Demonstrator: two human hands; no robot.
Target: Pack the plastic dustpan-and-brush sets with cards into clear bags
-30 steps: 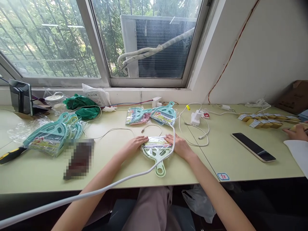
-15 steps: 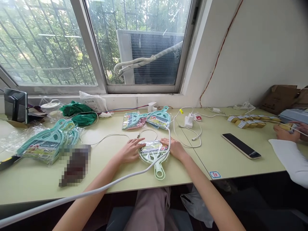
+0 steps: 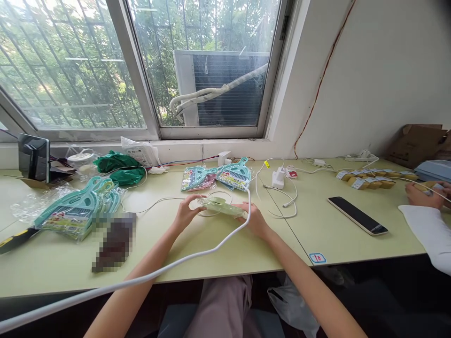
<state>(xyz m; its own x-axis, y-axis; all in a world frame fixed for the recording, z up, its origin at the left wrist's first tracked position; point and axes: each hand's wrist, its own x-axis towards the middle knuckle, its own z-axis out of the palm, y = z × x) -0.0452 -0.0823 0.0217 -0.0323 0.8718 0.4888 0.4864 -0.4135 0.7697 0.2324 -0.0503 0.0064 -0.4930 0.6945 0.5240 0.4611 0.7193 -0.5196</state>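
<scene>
A light green mini dustpan and brush set (image 3: 222, 207) in a clear wrapper is lifted and tilted between my hands, its edge towards me. My left hand (image 3: 186, 213) pinches its left end, thumb below and fingers above. My right hand (image 3: 256, 221) grips the right end. A teal dustpan and brush set (image 3: 70, 213) lies with others in a wrapped pile on the left. Beyond my hands, a further wrapped set (image 3: 195, 177) and a second one (image 3: 235, 174) lie near the window wall.
A white cable (image 3: 197, 253) crosses before me, over my forearms. A phone (image 3: 357, 215) lies on the right of the table (image 3: 331, 241). White chargers (image 3: 278, 178) stand at the back. At far right, a co-worker's hand (image 3: 424, 195) holds something yellow near several yellow-brown packs (image 3: 366, 180).
The dustpan set lay flat, handle towards me, under my hands. Now both hands have raised and tipped it up, so its handle no longer points at me. The view has shifted slightly.
</scene>
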